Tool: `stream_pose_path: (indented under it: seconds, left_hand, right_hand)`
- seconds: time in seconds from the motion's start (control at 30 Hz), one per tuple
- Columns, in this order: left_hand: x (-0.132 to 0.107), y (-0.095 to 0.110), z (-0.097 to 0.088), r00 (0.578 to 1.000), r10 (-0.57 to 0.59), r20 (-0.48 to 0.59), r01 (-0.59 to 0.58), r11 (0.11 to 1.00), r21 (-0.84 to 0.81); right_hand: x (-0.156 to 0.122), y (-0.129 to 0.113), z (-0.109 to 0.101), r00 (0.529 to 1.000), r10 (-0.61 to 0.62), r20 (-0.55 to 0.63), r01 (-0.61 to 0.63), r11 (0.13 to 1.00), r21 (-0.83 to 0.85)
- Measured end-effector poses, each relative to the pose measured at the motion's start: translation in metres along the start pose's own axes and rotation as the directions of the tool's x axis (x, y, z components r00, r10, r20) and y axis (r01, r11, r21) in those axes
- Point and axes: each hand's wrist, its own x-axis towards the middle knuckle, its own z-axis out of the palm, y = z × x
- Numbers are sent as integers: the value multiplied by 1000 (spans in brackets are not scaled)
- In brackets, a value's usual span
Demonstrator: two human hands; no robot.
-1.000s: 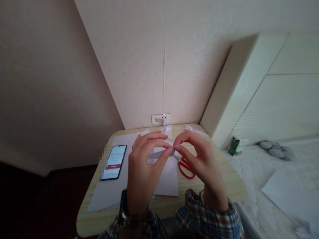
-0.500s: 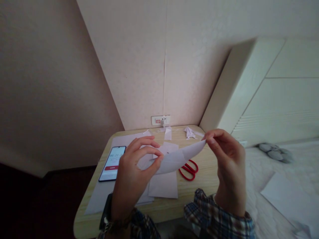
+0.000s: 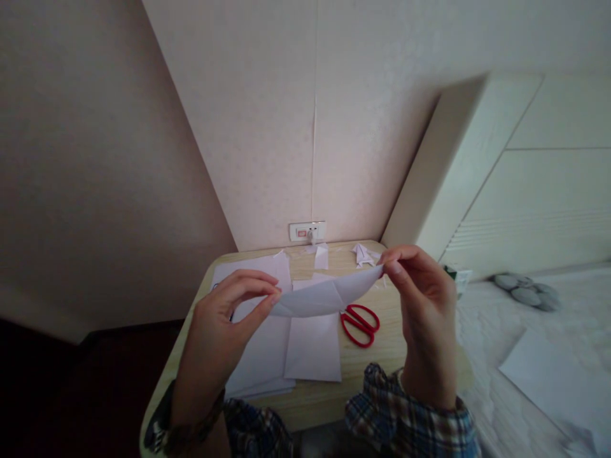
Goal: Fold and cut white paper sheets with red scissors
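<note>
A creased piece of white paper (image 3: 317, 299) is stretched in the air above the small table, its lower edge bowed downward. My left hand (image 3: 229, 318) pinches its left end between thumb and fingers. At the raised right end, my right hand (image 3: 422, 305) grips a corner between thumb and forefinger. Below the paper lie red-handled scissors (image 3: 361, 326), their blades hidden. A square white sheet (image 3: 312, 356) rests on the table under the held piece. Behind my left hand, the phone is almost wholly covered.
The wooden table (image 3: 315, 407) also bears larger white sheets (image 3: 262, 359) and a folded paper figure (image 3: 363, 256) at the back. A wall socket (image 3: 307, 231) with a plug sits behind. To the right, a bed (image 3: 487, 343) holds a grey flower-shaped item (image 3: 526, 292) and a paper sheet (image 3: 548, 375).
My left hand has moved left to the paper's far left end, and the paper is drawn out flatter between the hands. My right hand has shifted slightly left. The phone is now mostly covered.
</note>
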Motion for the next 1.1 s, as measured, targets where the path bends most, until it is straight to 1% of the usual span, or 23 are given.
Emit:
stream_pose_path:
  seconds: [0.13,0.27,0.33,0.53,0.63,0.73,0.87,1.0,1.1]
  left_hand:
    - [2,3,6,987,-137,-81,120,976,-180]
    - [4,2,12,965,-218,-147,170,944,-281]
    - [4,1,14,956,-242,-164,185,936,-300]
    - [5,3,18,947,-267,-180,208,933,-293]
    - [3,4,17,970,-218,-112,183,948,-261]
    - [1,6,17,985,-168,-26,156,953,-258]
    - [2,9,21,973,-217,79,231,924,-304]
    - [4,8,26,958,-246,145,283,887,-365]
    - [3,6,28,942,-234,242,318,854,-412]
  right_hand:
    - [2,0,5,997,55,52,-58,996,71]
    - [3,-1,11,976,132,172,-147,986,78]
    - [3,-1,14,968,136,211,-151,987,56]
    - [1,-1,15,968,141,208,-144,990,-1]
    - [0,-1,16,969,136,207,-128,990,-51]
    - [0,-1,18,971,167,173,-157,985,-69]
    - [-2,1,19,974,177,143,-186,981,50]
    - [-5,4,18,968,172,181,-200,968,150]
    - [-7,6,17,968,156,199,-194,963,189]
